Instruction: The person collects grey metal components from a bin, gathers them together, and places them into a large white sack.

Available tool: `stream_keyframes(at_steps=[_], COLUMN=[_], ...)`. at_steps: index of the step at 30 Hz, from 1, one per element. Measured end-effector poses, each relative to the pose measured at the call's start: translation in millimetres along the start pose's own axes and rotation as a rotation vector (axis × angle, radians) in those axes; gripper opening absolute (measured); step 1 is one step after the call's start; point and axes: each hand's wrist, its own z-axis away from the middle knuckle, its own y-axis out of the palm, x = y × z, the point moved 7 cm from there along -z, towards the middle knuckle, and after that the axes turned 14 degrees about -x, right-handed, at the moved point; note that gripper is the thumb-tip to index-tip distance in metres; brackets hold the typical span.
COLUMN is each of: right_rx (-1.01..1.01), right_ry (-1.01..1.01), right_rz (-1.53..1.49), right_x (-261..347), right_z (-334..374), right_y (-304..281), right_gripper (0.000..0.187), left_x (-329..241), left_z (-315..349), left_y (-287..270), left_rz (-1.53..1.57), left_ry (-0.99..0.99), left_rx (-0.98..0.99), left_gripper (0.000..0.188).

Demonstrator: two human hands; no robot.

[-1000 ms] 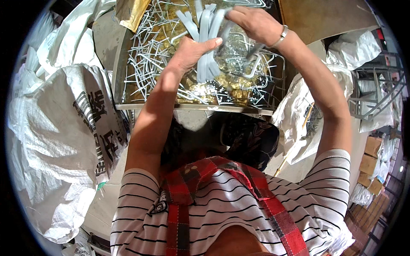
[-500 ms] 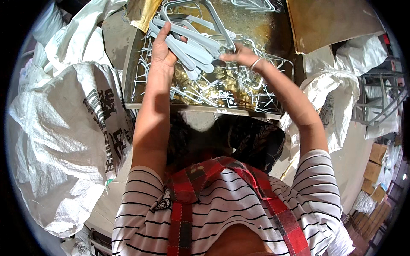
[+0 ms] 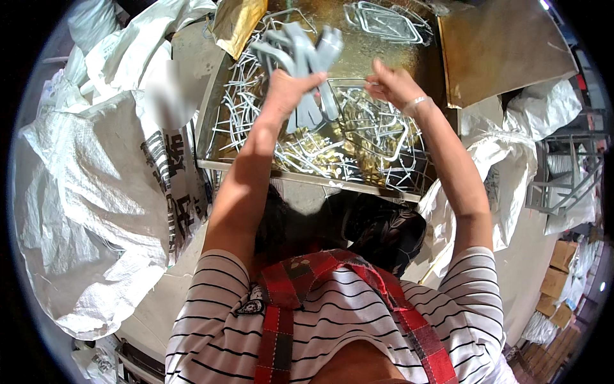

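Compared with half a second ago, the left hand (image 3: 286,91) is standing farther in from the tray's left edge, and its bundle of flat grey strips (image 3: 295,54) is pointing more upright instead of slanting across; the right hand (image 3: 391,83) is sitting farther to the right. Left-hand fingers and thumb are closing around the lower middle of the bundle, whose strips are fanning out above and below the grip, blurring at their upper ends. Right-hand fingers are bending loosely, holding nothing that shows, and a bracelet (image 3: 418,103) is circling that wrist.

Between the hands an open gap is showing, with the tray's golden-brown floor and a bent wire frame lying below it. All of the bundle is staying within the rims of the metal tray (image 3: 364,188); the front rim is running slightly aslant, nearer to the person, well apart from the strips. Loose wire pieces (image 3: 236,109) are crowding the left side and front, while nested wire frames (image 3: 385,24) are lying toward the far right. More open floor is showing toward the far middle. A brown sheet (image 3: 508,51) is bordering the tray's right edge, and a white woven sack (image 3: 96,192) is bulging near its left.
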Motion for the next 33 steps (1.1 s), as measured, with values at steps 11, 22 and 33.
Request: stream_keyframes(at_steps=[11,22,33], right_rx=[0.172,0.09,0.075], right_ry=[0.235,0.217,0.121], right_rz=[-0.545,-0.609,-0.574], right_x=[5,-11,-14], right_z=[11,24,64], right_y=[47,22,1], right_gripper=[0.035,0.028,0.03], left_x=[17,5,17], left_z=[29,36,10], left_y=[48,47,11], left_rz=[-0.086,0.012,0.337], left_ry=[0.206,0.097,-0.346], left_rx=[0.396,0.415,-0.082], left_gripper=[0.041,0.037,0.024])
